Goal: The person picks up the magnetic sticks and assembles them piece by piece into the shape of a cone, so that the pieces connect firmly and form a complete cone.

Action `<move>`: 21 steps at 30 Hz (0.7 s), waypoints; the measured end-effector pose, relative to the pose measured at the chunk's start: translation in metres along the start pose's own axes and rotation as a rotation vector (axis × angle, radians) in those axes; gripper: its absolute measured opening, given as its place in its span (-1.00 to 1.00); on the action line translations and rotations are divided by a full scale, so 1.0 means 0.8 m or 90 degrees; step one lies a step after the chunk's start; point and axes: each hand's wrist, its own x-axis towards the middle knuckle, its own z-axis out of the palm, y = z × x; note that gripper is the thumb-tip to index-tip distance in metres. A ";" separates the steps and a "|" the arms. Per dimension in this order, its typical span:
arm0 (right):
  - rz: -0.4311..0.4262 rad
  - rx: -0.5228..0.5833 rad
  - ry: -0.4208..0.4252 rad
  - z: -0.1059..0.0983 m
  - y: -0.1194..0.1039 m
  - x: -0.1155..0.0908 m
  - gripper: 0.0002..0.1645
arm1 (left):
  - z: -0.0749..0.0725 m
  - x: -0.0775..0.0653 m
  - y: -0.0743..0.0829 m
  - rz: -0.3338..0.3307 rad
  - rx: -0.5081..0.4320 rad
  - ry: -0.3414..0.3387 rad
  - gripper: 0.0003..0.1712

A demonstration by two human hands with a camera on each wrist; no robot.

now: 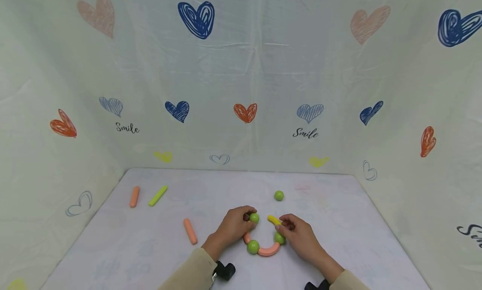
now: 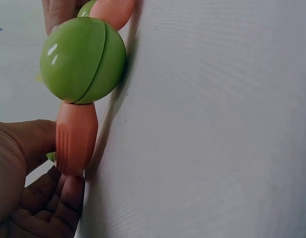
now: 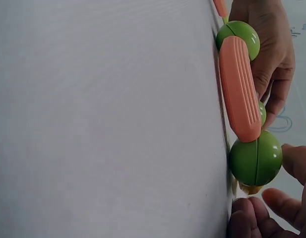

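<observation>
Orange curved sticks and green balls form a partly open ring on the table. My left hand [image 1: 236,225] holds the green ball [image 1: 254,217] at its far left end, thumb and fingers around it. In the left wrist view, an orange stick [image 2: 76,139] runs from another green ball [image 2: 83,59] to that hand. On the other side, my right hand [image 1: 301,235] pinches a yellow curved stick [image 1: 273,219] that meets the right green ball [image 1: 280,238]. At the near side, an orange curved stick [image 1: 269,251] joins a green ball [image 1: 253,247].
A loose green ball [image 1: 279,195] lies beyond the hands. To the left rest an orange stick [image 1: 190,231], a second orange stick [image 1: 134,196] and a yellow-green stick [image 1: 158,196]. A curtain printed with hearts [image 1: 245,113] surrounds the white table [image 1: 124,248].
</observation>
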 end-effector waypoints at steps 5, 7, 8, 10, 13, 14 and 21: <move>0.019 -0.027 0.032 0.009 -0.005 0.010 -0.64 | 0.001 0.001 0.001 -0.002 -0.006 0.000 -0.59; 0.025 -0.037 0.039 0.012 -0.007 0.013 -0.63 | 0.002 0.001 0.000 -0.001 -0.013 0.002 -0.57; 0.029 -0.044 0.042 0.013 -0.009 0.014 -0.64 | 0.002 0.001 -0.001 -0.001 -0.016 0.004 -0.57; 0.039 -0.055 0.048 0.016 -0.010 0.017 -0.66 | 0.004 0.002 -0.003 -0.003 -0.025 0.007 -0.57; 0.054 -0.050 0.054 0.020 -0.013 0.019 -0.70 | 0.007 0.003 -0.004 -0.010 -0.032 0.010 -0.61; 0.056 -0.046 0.055 0.021 -0.013 0.020 -0.72 | 0.007 0.003 -0.005 -0.013 -0.033 0.011 -0.63; 0.049 0.002 0.057 0.026 -0.015 0.022 -0.78 | 0.008 0.005 -0.002 -0.010 -0.030 0.012 -0.68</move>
